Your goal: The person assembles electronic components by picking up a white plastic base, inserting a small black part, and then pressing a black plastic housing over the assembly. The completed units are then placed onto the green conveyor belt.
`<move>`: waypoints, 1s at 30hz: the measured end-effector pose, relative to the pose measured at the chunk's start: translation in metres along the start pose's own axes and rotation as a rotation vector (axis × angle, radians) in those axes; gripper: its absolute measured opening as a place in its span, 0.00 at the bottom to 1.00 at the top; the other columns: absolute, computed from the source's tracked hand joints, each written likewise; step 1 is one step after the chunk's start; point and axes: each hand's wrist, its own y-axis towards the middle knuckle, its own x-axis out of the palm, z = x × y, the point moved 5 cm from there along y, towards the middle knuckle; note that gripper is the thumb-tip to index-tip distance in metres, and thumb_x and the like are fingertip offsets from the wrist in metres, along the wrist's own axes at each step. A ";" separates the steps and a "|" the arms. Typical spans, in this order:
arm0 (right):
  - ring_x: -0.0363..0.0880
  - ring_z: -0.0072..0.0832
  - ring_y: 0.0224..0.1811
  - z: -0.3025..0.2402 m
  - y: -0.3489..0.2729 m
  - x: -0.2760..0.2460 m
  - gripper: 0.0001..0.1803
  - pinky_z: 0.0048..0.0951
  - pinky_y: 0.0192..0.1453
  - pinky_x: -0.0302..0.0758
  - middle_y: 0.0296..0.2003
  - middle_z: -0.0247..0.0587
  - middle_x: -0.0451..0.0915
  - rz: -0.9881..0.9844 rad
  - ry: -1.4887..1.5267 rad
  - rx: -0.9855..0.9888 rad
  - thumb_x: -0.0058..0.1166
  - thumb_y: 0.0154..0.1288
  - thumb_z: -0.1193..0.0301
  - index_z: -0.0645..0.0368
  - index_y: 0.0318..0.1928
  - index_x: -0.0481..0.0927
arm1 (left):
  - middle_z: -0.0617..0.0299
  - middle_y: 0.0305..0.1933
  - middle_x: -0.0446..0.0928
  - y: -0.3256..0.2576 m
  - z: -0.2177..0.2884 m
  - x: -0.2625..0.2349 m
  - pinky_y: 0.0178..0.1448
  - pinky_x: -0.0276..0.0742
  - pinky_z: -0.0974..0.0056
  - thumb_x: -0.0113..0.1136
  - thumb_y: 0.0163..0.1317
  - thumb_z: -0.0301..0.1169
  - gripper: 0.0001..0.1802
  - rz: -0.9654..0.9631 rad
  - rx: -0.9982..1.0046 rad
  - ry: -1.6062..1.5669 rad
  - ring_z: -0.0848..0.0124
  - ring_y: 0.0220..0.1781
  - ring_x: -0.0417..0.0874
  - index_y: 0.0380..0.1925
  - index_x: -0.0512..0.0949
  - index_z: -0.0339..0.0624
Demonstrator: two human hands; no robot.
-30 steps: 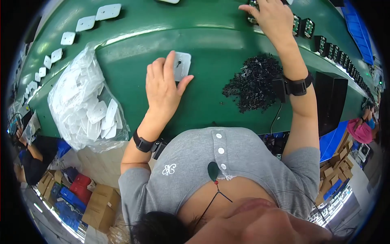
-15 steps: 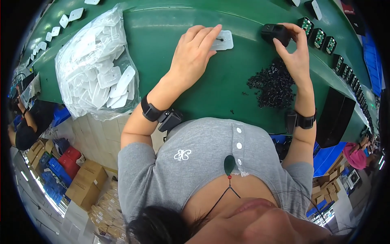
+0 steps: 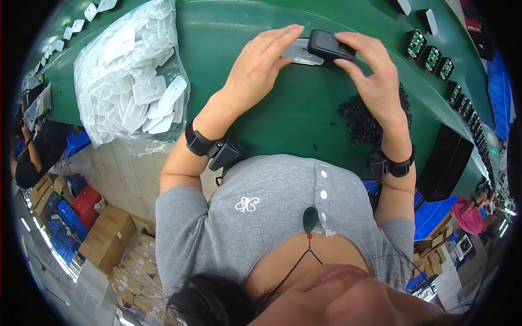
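Black casing [image 3: 329,45] in the head view is grasped by the right hand [image 3: 379,79] over the green table [image 3: 283,114], overlapping the right end of a pale plate [image 3: 303,53], while the left hand [image 3: 256,68] curves around the plate's left end, its grip there impossible to tell.

From my remote seat I see green table, curved seam across it. Left: clear bag of white plates [image 3: 136,92], overhanging near edge. Right: pile of small black pieces [image 3: 363,124], black box [image 3: 446,165] beside. Past seam: loose white plates [image 3: 78,25] left, black cases with circuit boards [image 3: 416,44] right.
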 end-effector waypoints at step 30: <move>0.77 0.31 0.52 0.001 0.032 0.036 0.20 0.31 0.59 0.71 0.48 0.41 0.80 -0.408 0.159 0.056 0.60 0.59 0.76 0.61 0.54 0.79 | 0.52 0.53 0.77 -0.021 0.007 0.003 0.53 0.78 0.58 0.67 0.48 0.27 0.27 0.183 0.133 0.305 0.58 0.51 0.81 0.51 0.75 0.34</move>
